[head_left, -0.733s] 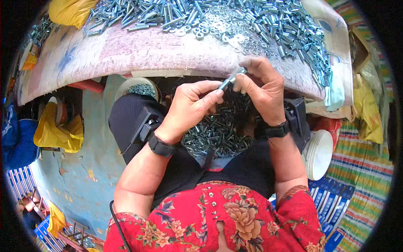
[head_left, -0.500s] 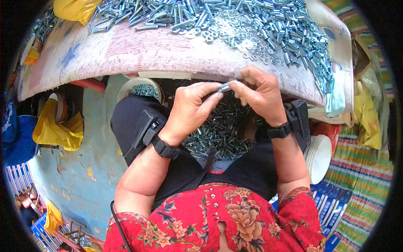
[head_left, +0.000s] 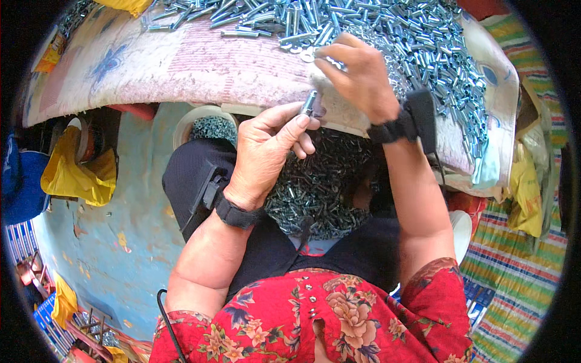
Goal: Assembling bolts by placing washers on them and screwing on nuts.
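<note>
My left hand [head_left: 269,142] pinches a short, shiny metal bolt [head_left: 310,101] between thumb and forefinger. The bolt points upward, just off the front edge of the cloth-covered table [head_left: 230,69]. My right hand [head_left: 357,75] reaches over the tabletop to the small washers [head_left: 307,54] at the near side of the metal heap. Its thumb and forefinger are apart, with shiny pieces showing between them; I see nothing gripped. Behind the washers lies a large pile of bolts and metal sleeves [head_left: 417,51].
Between my knees, below the table edge, a container holds many dark metal bolts [head_left: 315,199]. A white bucket [head_left: 184,130] of small metal parts stands beside my left knee. Yellow bags [head_left: 78,172] hang at the left, and a striped sheet [head_left: 514,284] covers the right side.
My right hand has let go of the bolt and moved up and forward to the washers. My left hand keeps the bolt, now tilted more upright.
</note>
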`<action>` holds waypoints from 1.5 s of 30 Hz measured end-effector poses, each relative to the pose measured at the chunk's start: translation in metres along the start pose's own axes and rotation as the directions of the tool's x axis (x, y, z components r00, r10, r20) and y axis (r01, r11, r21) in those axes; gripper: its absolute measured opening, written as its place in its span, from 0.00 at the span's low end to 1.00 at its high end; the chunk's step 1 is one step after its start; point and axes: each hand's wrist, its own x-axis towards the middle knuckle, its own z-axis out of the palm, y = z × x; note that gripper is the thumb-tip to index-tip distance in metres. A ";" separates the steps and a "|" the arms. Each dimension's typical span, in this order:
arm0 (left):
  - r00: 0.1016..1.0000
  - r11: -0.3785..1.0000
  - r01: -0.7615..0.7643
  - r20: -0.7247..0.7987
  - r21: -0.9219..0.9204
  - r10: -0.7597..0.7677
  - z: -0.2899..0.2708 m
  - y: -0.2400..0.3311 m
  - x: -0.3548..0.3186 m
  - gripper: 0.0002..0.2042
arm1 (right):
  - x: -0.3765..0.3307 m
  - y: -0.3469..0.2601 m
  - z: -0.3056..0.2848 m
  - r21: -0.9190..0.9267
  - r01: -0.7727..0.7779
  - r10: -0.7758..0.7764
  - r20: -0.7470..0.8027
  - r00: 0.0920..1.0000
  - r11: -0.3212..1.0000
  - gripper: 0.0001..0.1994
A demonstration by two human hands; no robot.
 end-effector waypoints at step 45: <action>0.881 0.927 0.368 0.347 -0.074 -0.322 0.058 -0.041 0.013 0.11 | -0.098 0.059 -0.051 -0.214 -0.088 0.080 -0.045 0.996 0.973 0.06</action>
